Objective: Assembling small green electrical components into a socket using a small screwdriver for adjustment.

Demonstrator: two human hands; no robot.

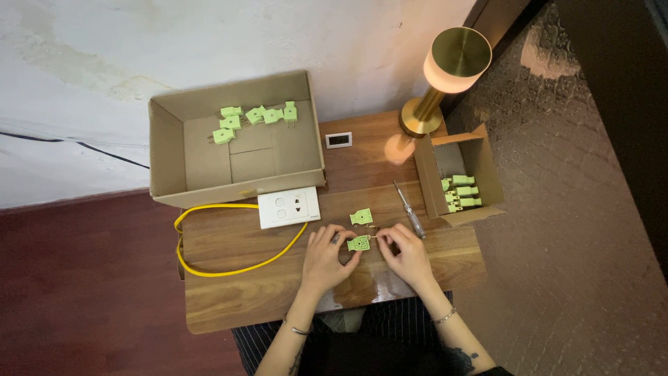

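Both hands on one green plug part, lower centre of frame.
Left hand (325,256) and right hand (407,252) pinch green plug part (359,243) above desk (229,299); second green part (361,217) just above, screwdriver (409,209) right.

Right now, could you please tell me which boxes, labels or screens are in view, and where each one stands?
Large box: open brown cardboard, back left on the table, green plugs inside.
Small box: open brown cardboard, right edge by the lamp, green plugs inside.
Screen: small white rectangular display with a dark window, between the boxes.
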